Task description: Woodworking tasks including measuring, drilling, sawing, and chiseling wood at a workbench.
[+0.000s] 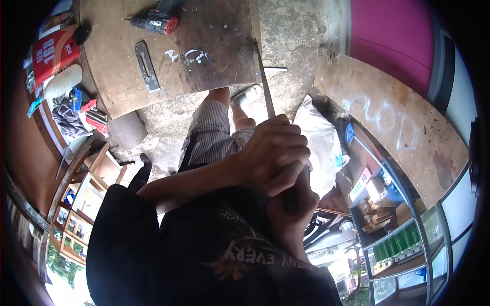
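Observation:
In front of my chest I hold a long-bladed tool point(267, 92), a thin dark metal strip that narrows toward its far end. It points away from me, its tip overlapping the right edge of the wooden workbench point(109, 71) in the view. My left hand point(278, 153) is closed around the tool near the base of the blade. Just below, my right hand point(298, 201) is wrapped round its dark handle. The fingers hide much of the grip, so the exact kind of tool does not show.
On the workbench lie a cordless drill point(155, 21) and a slotted metal plate point(147, 66). A wooden board point(393, 117) stands at the right, near a white sack point(316, 137) and a shelf rack point(393, 229). Rags and tools point(76, 109) crowd the left.

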{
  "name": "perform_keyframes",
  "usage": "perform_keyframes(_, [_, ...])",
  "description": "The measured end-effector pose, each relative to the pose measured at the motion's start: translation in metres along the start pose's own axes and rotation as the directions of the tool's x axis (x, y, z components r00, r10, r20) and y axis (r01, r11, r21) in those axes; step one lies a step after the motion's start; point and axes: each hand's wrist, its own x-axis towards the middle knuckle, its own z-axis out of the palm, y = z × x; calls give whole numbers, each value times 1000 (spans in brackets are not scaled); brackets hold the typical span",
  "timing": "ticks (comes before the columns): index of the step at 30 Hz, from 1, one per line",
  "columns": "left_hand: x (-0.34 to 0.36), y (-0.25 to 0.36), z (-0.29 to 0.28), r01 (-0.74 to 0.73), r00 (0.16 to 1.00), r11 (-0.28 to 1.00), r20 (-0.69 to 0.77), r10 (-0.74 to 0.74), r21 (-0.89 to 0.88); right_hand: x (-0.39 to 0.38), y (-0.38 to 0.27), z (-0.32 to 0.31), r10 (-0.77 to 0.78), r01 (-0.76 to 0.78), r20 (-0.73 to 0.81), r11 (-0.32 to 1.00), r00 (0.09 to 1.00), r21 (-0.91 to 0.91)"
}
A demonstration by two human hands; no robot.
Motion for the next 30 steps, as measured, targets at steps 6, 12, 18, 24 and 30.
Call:
perform_keyframes(6, [31,-157,-37,-105,993,989,-49,110,100,156,54,81,-290,285,-111,957,950,-60])
perform_keyframes(12, [-1,-8,-4,45,998,999,38,-45,6,13,29,8,-172,173,16,985,985,-21])
perform_keyframes(18, [25,-138,-19,-125,985,991,-115,129,44,123,65,63,-268,257,-89,959,959,-121])
perform_keyframes(24, [-11,-79,-9,-37,999,999,-14,38,30,52,62,49,-152,149,-40,986,988,-70])
perform_keyframes(30, [-23,-76,14,-51,998,997,42,48,61,33,92,45,-201,200,-76,980,977,-16])
